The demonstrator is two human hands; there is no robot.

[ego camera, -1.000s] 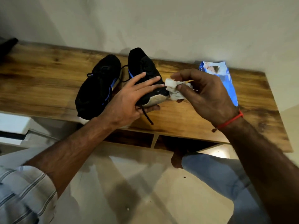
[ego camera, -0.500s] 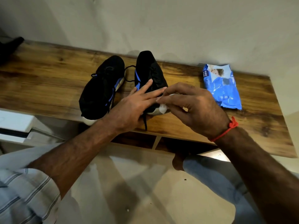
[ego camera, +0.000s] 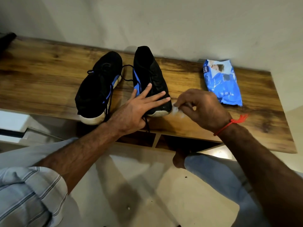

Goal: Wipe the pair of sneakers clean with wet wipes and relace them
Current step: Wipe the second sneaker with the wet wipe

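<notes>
The right hand (ego camera: 203, 108) has slid its pinched wipe (ego camera: 176, 110) off the sneaker (ego camera: 150, 76), left hand (ego camera: 136, 110) flat on it, grip open.

Two black sneakers (ego camera: 98, 89) with blue stripes and white soles lie side by side, laces loose, crumpled wipe (ego camera: 176, 110) beside.

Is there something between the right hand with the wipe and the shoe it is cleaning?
Nothing visible. The right hand holds the wet wipe right beside the toe of the right-side sneaker. The left hand lies flat on top of that sneaker, not between them.
</notes>
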